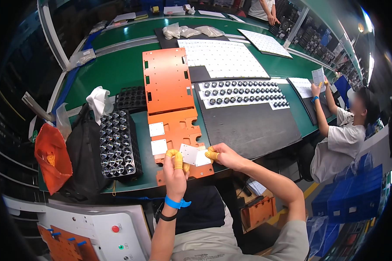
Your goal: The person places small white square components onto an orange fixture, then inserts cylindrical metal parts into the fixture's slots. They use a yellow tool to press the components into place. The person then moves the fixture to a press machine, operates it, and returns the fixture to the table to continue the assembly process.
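My left hand (176,168), with yellow finger cots on its fingertips and a blue band at the wrist, is closed on a small white square board (188,154) with small dark marks. My right hand (223,155), also in yellow finger cots, pinches the edge of a second white board (202,158), partly overlapped by the first. Whether that second one is lifted or still rests below, I cannot tell. Under both hands lies an orange fixture plate (174,124) with cutouts. Two more white boards, an upper one (157,128) and a lower one (159,147), lie along its left side.
The fixture's orange lid (166,80) lies folded back. Left of it stands a black tray of round lenses (116,145), beside an orange bag (53,158). Rightward, lens-topped white boards (239,92) sit on a black sheet (248,126). A co-worker (348,130) sits at right.
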Available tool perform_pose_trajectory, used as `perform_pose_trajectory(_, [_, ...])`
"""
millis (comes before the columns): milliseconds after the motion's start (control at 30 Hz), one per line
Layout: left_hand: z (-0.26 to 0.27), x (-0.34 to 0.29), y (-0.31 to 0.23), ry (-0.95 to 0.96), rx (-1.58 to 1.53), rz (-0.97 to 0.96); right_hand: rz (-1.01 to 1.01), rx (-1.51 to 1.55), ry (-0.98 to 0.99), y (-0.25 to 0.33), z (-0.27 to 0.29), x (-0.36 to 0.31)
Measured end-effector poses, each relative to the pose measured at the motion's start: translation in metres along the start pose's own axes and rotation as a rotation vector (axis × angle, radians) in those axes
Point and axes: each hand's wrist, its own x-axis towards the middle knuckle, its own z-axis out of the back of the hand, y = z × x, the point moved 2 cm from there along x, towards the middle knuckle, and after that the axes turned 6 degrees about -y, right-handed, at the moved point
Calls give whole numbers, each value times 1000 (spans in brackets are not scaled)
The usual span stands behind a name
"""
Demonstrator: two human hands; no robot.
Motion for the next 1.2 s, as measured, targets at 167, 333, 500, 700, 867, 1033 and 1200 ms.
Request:
perform_pose_trajectory(167, [-3, 0, -2, -3, 4, 17, 276, 98, -22, -25, 0, 8])
perform_pose_trajectory(333, [5, -1, 1, -35, -45, 27, 92, 133, 25, -1, 8, -4])
perform_pose_trajectory(500, [-1, -5, -12, -77, -69, 45, 117, 46, -226, -1, 52, -25])
perform_pose_trajectory(700, [1, -6, -9, -55, -66, 38, 721, -1128, -853, -11, 147, -52])
perform_pose_trajectory(867, [1, -8, -2, -70, -52, 24, 484, -1234, -944, -52, 210, -60])
perform_pose_trajectory(1033, [0, -9, -3, -101, -23, 23, 491, -900, -963, -52, 193, -51])
perform_pose_trajectory(1200, [1, -11, 1, -98, 66, -25, 509, -910, -970, -61, 208, -34])
